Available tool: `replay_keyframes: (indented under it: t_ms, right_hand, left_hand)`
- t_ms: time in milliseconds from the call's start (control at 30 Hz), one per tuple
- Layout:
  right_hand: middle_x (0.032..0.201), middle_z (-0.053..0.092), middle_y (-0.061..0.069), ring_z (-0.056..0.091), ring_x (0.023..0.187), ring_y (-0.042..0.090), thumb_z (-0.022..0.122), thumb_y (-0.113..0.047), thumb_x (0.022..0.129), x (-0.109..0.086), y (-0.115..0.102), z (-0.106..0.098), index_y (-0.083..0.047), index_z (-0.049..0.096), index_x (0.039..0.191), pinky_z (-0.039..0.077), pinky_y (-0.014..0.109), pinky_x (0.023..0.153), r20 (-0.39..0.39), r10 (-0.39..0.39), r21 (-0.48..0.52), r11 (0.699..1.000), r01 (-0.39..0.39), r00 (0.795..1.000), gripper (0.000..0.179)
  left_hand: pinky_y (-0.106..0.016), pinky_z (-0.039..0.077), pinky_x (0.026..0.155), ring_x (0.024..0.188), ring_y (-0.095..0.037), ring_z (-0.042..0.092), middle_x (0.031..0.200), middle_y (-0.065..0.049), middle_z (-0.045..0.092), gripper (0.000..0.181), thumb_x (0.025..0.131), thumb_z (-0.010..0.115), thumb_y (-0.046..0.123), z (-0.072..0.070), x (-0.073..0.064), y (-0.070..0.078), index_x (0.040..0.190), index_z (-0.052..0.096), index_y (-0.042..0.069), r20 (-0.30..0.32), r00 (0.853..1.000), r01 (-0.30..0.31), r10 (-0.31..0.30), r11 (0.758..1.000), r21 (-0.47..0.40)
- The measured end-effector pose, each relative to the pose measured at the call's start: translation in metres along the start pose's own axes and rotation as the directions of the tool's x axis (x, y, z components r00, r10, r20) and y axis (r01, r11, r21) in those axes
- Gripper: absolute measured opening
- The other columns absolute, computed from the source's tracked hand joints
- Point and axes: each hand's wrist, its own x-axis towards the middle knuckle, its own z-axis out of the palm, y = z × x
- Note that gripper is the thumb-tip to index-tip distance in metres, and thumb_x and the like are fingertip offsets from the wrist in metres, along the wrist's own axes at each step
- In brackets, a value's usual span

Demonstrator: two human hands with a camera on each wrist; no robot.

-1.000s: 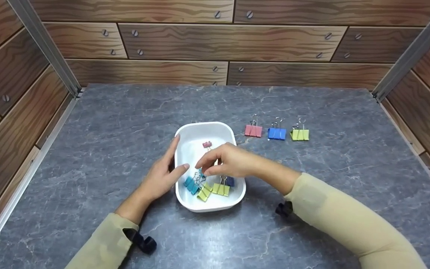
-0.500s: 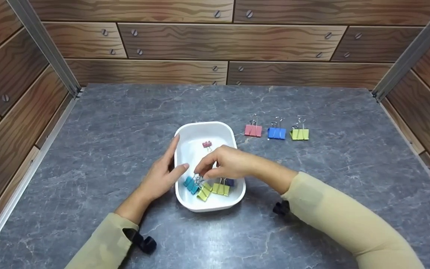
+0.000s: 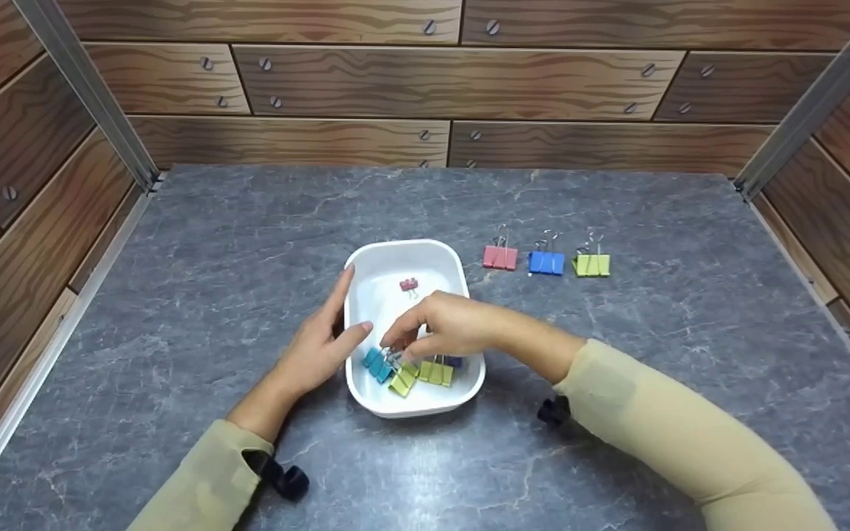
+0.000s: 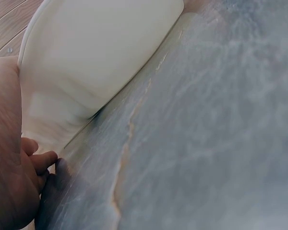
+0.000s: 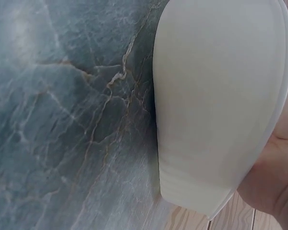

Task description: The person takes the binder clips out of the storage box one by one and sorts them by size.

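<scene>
A white plastic tub (image 3: 404, 251) stands in the middle of the table. My left hand (image 3: 314, 350) holds its left side, the thumb reaching over the rim and the fingers along the outer wall. In the left wrist view the left hand (image 4: 9, 153) lies against the wall. Inside, my right hand (image 3: 443, 324) has thumb and index finger bent down at the wire handles of teal binder clips (image 3: 377, 365); I cannot tell whether it pinches one. Lime binder clips (image 3: 435, 373) and a dark blue clip (image 3: 455, 361) lie close by. A small red binder clip (image 3: 409, 284) sits farther back.
Right of the tub, on the dark marbled table (image 3: 263, 221), a red binder clip (image 3: 500, 258), a blue binder clip (image 3: 546, 263) and a lime binder clip (image 3: 592, 265) stand in a row, handles up. Wood-patterned panels (image 3: 366, 81) and metal posts enclose the table.
The right hand has sunk slightly toward the near end of the tub, its fingertips lower among the teal clips. The left hand and the tub have stayed in place.
</scene>
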Motion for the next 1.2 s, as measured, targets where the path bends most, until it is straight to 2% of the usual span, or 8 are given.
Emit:
replay_keyframes:
  t_ms: [300,567,800,1000,1200]
  right_hand:
    - [0.113,0.08,-0.005,0.064,0.091,0.002,0.081,-0.016,0.096,-0.001,0.001,0.003,-0.012,0.08,0.126,0.054,0.026,0.082,-0.014,0.003,0.011,1.0,-0.003,1.0,0.03]
    - [0.101,0.081,-0.01,0.064,0.082,0.002,0.082,-0.017,0.095,-0.003,0.001,0.004,-0.013,0.085,0.113,0.054,0.024,0.078,-0.125,0.006,0.068,0.998,0.002,0.992,0.019]
    - [0.094,0.08,-0.008,0.071,0.084,0.003,0.083,-0.013,0.093,-0.003,0.001,0.007,-0.011,0.086,0.103,0.058,0.025,0.079,-0.234,-0.002,0.093,0.995,0.024,0.972,0.01]
    - [0.093,0.08,-0.009,0.07,0.082,0.004,0.083,-0.013,0.094,-0.004,0.001,0.009,-0.012,0.087,0.1,0.059,0.026,0.076,-0.308,-0.015,0.066,0.997,0.038,0.951,0.008]
    - [0.093,0.081,-0.011,0.068,0.08,0.002,0.083,-0.015,0.094,-0.005,0.001,0.011,-0.014,0.088,0.099,0.056,0.024,0.072,-0.409,-0.004,0.035,0.999,0.021,0.912,0.007]
  left_hand:
    - [-0.047,0.033,0.123,0.153,-0.026,0.038,0.172,-0.007,0.03,0.084,0.104,0.064,0.037,0.001,0.001,0.0,0.172,0.016,0.033,0.002,1.0,-0.001,0.001,1.0,0.006]
    - [-0.046,0.031,0.124,0.154,-0.025,0.036,0.172,-0.006,0.03,0.084,0.104,0.065,0.038,0.001,0.001,-0.002,0.172,0.016,0.034,0.001,1.0,-0.008,0.008,1.0,0.015]
    - [-0.047,0.03,0.125,0.155,-0.026,0.032,0.173,-0.006,0.026,0.085,0.104,0.065,0.037,0.0,0.001,-0.002,0.172,0.015,0.034,-0.001,1.0,0.001,-0.001,1.0,0.028]
    - [-0.046,0.03,0.125,0.155,-0.026,0.032,0.173,-0.006,0.026,0.084,0.104,0.064,0.037,0.0,0.001,-0.001,0.172,0.015,0.034,0.001,1.0,0.006,-0.006,0.999,0.033]
    - [-0.046,0.032,0.124,0.155,-0.023,0.033,0.173,-0.005,0.026,0.084,0.105,0.063,0.036,0.0,0.001,-0.002,0.172,0.014,0.034,0.006,1.0,0.005,-0.005,1.0,0.013]
